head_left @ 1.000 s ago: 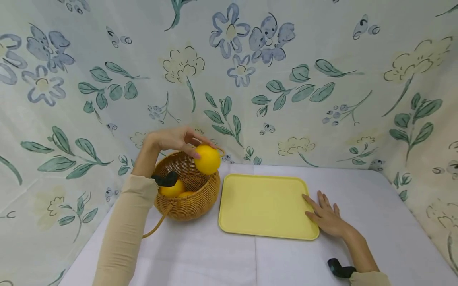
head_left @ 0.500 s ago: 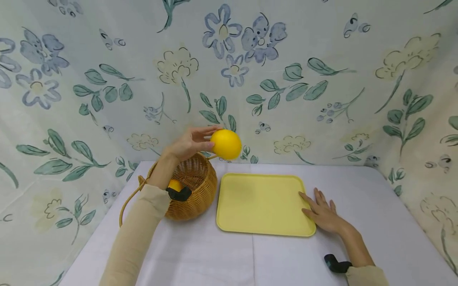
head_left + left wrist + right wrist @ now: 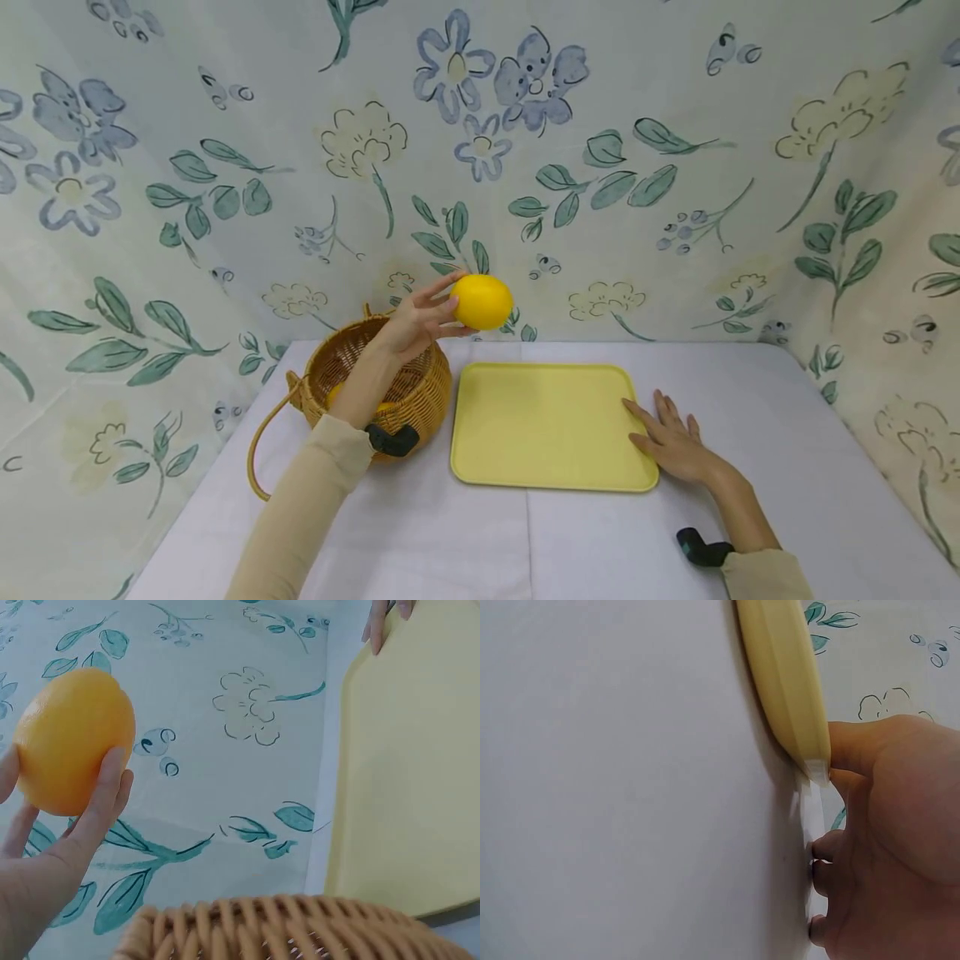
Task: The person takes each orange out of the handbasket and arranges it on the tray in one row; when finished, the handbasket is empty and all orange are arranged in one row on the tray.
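Note:
My left hand holds a smooth, yellow-orange orange by its fingertips, raised in front of the cloth backdrop. In the left wrist view the orange looks oval, with the fingers and thumb around its lower part. Below this hand and forearm stands a wicker basket, with yellow-orange fruit partly hidden inside. A pale yellow tray lies flat to the right of the basket. My right hand rests at the tray's right edge, fingers spread, touching the rim; the right wrist view shows the tray's edge beside the thumb.
A white cloth covers the table. Behind it hangs a flower-printed cloth backdrop. The basket's curved handle hangs out to the left, down to the tabletop. Black straps with small devices sit on both wrists.
The left hand has lifted the orange out over the basket's rim and carried it up and to the right, turning the wrist. The right hand stays at the tray's edge.

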Demonstrator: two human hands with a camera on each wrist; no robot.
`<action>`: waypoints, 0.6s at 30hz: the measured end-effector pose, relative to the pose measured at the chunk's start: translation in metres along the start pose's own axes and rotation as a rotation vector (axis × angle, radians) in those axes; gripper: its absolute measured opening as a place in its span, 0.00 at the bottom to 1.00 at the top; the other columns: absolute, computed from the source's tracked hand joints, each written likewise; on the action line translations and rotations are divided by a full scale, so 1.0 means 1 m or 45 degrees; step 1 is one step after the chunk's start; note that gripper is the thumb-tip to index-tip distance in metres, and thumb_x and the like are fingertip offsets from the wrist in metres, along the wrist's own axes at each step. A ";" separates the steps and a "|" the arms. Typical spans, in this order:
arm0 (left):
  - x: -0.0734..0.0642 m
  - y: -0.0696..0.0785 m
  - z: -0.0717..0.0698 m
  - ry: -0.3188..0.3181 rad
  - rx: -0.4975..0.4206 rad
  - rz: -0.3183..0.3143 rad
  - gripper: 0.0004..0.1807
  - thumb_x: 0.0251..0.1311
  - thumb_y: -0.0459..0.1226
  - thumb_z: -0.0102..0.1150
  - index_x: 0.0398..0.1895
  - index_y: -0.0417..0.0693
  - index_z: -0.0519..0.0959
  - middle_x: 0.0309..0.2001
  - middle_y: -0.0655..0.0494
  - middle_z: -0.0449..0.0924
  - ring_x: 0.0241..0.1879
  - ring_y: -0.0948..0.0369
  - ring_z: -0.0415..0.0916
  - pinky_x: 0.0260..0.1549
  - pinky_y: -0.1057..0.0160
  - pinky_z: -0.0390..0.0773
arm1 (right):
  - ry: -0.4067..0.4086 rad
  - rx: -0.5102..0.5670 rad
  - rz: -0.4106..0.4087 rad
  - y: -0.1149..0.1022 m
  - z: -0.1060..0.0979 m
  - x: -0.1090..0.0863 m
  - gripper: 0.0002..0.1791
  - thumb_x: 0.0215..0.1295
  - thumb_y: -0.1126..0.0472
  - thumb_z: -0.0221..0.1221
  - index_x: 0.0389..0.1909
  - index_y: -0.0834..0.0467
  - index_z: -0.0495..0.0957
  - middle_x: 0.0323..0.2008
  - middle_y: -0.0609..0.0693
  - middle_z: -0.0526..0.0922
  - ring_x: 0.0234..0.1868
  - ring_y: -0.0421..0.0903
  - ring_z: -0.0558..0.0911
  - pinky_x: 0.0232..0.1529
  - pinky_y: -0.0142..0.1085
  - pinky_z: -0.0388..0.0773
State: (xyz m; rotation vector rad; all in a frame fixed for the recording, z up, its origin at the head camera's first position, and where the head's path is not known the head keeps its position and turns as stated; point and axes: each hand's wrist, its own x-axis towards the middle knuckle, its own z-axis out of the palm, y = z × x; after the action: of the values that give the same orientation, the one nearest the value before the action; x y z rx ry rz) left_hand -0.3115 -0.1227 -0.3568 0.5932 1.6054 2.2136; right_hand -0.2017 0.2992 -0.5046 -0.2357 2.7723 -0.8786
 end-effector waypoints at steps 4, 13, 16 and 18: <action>-0.001 -0.014 0.012 0.088 -0.015 0.016 0.26 0.78 0.28 0.46 0.77 0.47 0.66 0.68 0.47 0.71 0.53 0.55 0.83 0.54 0.49 0.85 | 0.004 -0.002 0.002 0.001 0.000 0.000 0.39 0.78 0.44 0.52 0.80 0.60 0.55 0.79 0.78 0.30 0.79 0.77 0.28 0.70 0.74 0.16; -0.008 -0.057 0.045 0.211 0.175 0.066 0.31 0.75 0.29 0.54 0.78 0.47 0.63 0.72 0.40 0.63 0.64 0.46 0.75 0.58 0.46 0.82 | 0.003 0.007 0.001 0.000 0.000 -0.001 0.39 0.79 0.44 0.51 0.80 0.60 0.55 0.78 0.78 0.29 0.79 0.77 0.28 0.70 0.74 0.15; -0.010 -0.072 0.055 0.251 0.250 0.089 0.31 0.74 0.29 0.56 0.78 0.48 0.64 0.73 0.41 0.61 0.65 0.43 0.74 0.58 0.48 0.83 | 0.003 0.005 0.002 -0.001 -0.001 -0.001 0.39 0.79 0.44 0.51 0.80 0.61 0.54 0.78 0.78 0.29 0.78 0.77 0.28 0.70 0.74 0.15; -0.011 -0.084 0.059 0.298 0.299 0.107 0.30 0.73 0.29 0.57 0.76 0.49 0.65 0.74 0.42 0.60 0.65 0.42 0.74 0.58 0.50 0.83 | 0.004 0.003 0.002 -0.001 -0.001 -0.001 0.39 0.79 0.44 0.51 0.80 0.61 0.54 0.78 0.78 0.29 0.78 0.77 0.28 0.70 0.74 0.15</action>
State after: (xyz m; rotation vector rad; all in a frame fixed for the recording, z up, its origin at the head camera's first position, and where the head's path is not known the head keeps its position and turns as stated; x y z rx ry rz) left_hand -0.2689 -0.0549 -0.4225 0.4848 2.0137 2.2399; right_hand -0.2005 0.2992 -0.5031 -0.2318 2.7739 -0.8828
